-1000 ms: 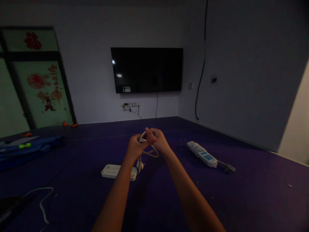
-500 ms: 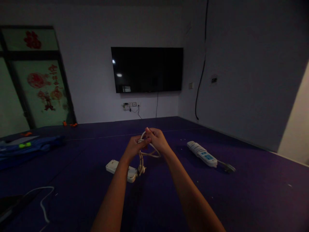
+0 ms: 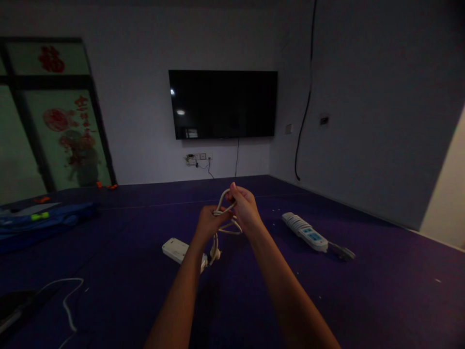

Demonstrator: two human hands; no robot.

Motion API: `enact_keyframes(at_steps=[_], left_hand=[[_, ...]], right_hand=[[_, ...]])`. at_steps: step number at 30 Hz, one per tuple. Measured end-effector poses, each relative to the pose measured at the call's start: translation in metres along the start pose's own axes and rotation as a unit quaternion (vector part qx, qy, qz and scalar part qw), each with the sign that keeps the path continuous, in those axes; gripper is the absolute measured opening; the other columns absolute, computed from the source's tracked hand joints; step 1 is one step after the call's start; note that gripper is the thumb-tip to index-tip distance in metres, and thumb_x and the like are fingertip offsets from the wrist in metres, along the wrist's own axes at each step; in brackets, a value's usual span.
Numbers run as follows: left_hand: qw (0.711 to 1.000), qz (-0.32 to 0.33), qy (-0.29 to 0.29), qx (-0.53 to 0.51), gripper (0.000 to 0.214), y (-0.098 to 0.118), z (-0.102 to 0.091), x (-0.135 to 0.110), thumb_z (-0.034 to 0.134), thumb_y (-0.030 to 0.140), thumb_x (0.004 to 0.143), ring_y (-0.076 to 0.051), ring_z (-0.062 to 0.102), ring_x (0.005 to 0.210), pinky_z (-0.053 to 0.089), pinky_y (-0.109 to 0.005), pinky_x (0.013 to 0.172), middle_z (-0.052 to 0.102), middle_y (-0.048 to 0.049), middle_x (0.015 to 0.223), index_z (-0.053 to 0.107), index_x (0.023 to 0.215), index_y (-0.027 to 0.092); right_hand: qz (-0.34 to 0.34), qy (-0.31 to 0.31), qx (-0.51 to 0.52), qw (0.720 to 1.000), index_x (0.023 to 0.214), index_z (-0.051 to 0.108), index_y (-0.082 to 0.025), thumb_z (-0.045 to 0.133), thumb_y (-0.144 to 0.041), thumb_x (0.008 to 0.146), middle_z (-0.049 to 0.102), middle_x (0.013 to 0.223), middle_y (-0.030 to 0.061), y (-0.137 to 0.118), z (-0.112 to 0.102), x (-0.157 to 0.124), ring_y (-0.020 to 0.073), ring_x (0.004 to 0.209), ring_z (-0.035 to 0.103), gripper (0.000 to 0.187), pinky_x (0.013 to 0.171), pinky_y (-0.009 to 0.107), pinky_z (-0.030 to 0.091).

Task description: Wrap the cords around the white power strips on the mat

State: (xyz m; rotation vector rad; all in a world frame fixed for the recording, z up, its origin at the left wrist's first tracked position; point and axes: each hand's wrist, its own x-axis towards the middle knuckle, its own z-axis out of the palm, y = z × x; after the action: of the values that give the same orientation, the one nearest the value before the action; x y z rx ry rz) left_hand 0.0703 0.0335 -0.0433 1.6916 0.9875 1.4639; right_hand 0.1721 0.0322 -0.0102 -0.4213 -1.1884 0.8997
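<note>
Between my hands a white power cord is bent into loops. My left hand is closed on the looped part, thumb pointing right. My right hand pinches the upper end of a loop, slightly higher and to the right. Below, the cord hangs down to a plug beside a white power strip, which lies face down on the purple surface, partly hidden by my left forearm. To the right lies a second power strip with blue sockets and its cord wound round one end.
The purple surface bears a white cable at front left and blue cloth at far left. A television hangs on the back wall above sockets. A black cable hangs along the right wall.
My right hand has moved up and right, away from the left, drawing the cord loop larger. My left hand has shifted slightly right. A blurred dark shape now shows behind the door glass.
</note>
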Motion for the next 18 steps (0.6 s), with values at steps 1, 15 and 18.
enact_keyframes(at_steps=[1, 15, 18], left_hand=[[1.0, 0.002, -0.005, -0.007, 0.031, -0.001, 0.001, 0.0, 0.07, 0.041, 0.058, -0.007, 0.037, 0.045, 0.026, -0.021, 0.047, 0.048, 0.0036, 0.046, 0.065, 0.057, 0.011], [0.995, -0.053, -0.042, -0.079, 0.025, -0.005, 0.006, -0.001, 0.076, 0.025, 0.049, -0.012, 0.058, 0.05, 0.046, -0.025, 0.054, 0.064, -0.0015, 0.055, 0.068, 0.068, 0.011], [0.992, -0.065, -0.059, -0.087, 0.023, -0.002, 0.007, -0.003, 0.074, 0.02, 0.051, -0.014, 0.062, 0.053, 0.049, -0.028, 0.058, 0.065, -0.0021, 0.056, 0.066, 0.071, 0.01]], right_hand=[[-0.006, 0.002, -0.005, 1.0, 0.05, 0.047, -0.019, 0.064, -0.062, 0.065, 0.043, 0.05, -0.0031, -0.003, -0.001, 0.0, 0.0086, 0.049, 0.034, 0.049, 0.048, 0.024, 0.027], [-0.059, 0.031, -0.088, 0.994, 0.05, 0.048, -0.019, 0.058, -0.068, 0.067, 0.045, 0.052, -0.0001, -0.036, -0.004, -0.006, 0.0106, 0.053, 0.039, 0.052, 0.05, 0.025, 0.03], [-0.07, 0.034, -0.08, 0.994, 0.051, 0.049, -0.019, 0.058, -0.065, 0.069, 0.046, 0.053, 0.0, -0.04, -0.005, -0.008, 0.0106, 0.054, 0.041, 0.051, 0.051, 0.025, 0.032]])
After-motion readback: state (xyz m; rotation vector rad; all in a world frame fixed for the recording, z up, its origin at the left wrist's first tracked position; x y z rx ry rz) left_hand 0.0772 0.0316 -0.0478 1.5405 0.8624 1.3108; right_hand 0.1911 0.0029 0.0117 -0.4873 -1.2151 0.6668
